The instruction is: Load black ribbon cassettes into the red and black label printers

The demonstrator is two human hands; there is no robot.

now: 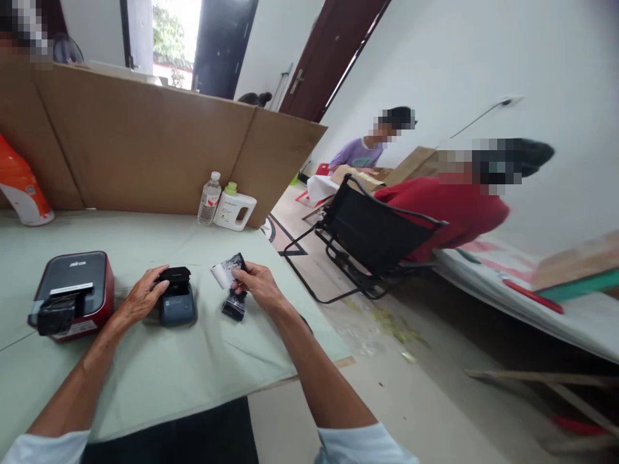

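Note:
My left hand (145,295) is closed on the raised black lid of a small dark-blue label printer (178,310), which stands open on the table. Its inside is mostly hidden by lid and fingers. Between thumb and fingers, my right hand (258,283) pinches a crumpled black-and-white label strip (226,269). Just below it, a shiny black piece (233,305) lies at the cloth; whether it is joined to the strip I cannot tell. Left of my left hand sits a larger red-and-black printer (77,274) with a black strip hanging from its front.
A cardboard screen (145,142) runs along the table's back. Before it stand a clear water bottle (209,200), a white jug (235,207) and an orange bottle (22,183). To the right are a black folding chair (372,225) and two seated people.

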